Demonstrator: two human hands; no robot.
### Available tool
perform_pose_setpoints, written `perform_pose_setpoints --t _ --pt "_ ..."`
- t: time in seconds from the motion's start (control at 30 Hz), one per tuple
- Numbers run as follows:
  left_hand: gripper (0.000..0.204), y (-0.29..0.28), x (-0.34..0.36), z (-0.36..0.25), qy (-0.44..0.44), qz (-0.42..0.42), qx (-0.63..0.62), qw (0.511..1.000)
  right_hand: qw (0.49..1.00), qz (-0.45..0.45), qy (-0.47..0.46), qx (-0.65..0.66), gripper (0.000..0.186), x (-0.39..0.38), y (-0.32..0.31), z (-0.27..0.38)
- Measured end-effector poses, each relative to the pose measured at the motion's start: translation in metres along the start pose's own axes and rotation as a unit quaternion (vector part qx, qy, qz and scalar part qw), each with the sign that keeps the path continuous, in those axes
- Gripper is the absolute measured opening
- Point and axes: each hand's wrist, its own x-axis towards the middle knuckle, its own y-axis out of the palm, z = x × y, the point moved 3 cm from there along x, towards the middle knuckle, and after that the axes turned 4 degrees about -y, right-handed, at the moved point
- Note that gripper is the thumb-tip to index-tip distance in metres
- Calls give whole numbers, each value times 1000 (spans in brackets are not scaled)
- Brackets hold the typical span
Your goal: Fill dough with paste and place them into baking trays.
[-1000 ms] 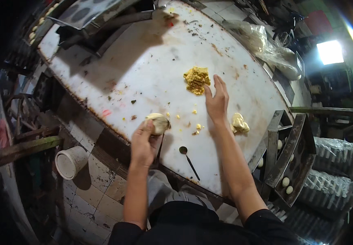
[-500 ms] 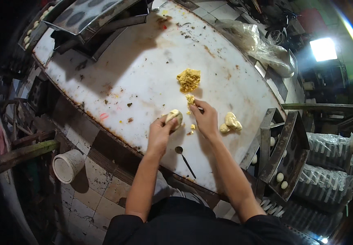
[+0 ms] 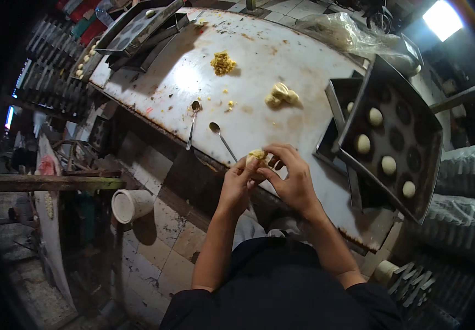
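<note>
Near the front edge of the white table point(image 3: 166, 71), my left hand point(image 3: 234, 190) is closed round a piece of pale dough point(image 3: 255, 156) with yellow filling showing at its top. My right hand point(image 3: 296, 180) has its curled fingers and thumb at the dough's right side, gripping its edge; part of the dough is hidden by the fingers. Left of my hands lie two spoons, a nearer one point(image 3: 223, 139) and another point(image 3: 192, 126) with its handle toward the table edge. Farther off sits a crumbly yellow mound of filling point(image 3: 223, 64). More dough pieces point(image 3: 281, 95) lie clustered right of it.
A dark metal tray with round hollows point(image 3: 395, 131) holds several dough balls at the right, resting on other trays. More trays point(image 3: 141, 33) are stacked at the far left. A white bucket point(image 3: 132, 206) stands left of the table. Clear plastic point(image 3: 342, 33) lies beyond the far edge.
The right hand has let go of a spoon that carried filling; it now lies on the table. Both hands have come together at the dough, nearer the table's front edge. The view has turned.
</note>
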Motion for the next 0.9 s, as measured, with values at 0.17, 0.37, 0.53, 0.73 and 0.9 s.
perform_pose_setpoints --t 0.17,0.37,0.53,0.73,0.9 --pt "31 35 -61 39 5 29 -7 1000 992 -6 -124 -12 32 -80 -29 -2" --pt "35 28 -103 47 64 33 4 997 989 119 -85 25 55 -129 -32 22" --pt "35 37 -178 27 40 90 -29 995 990 96 -82 -59 78 -150 -38 80" --pt "29 -37 -262 9 244 -13 82 966 973 129 -145 122 64 -179 65 129" --pt "45 -110 -376 -23 352 -59 261 897 906 163 19 390 37 -217 165 172"
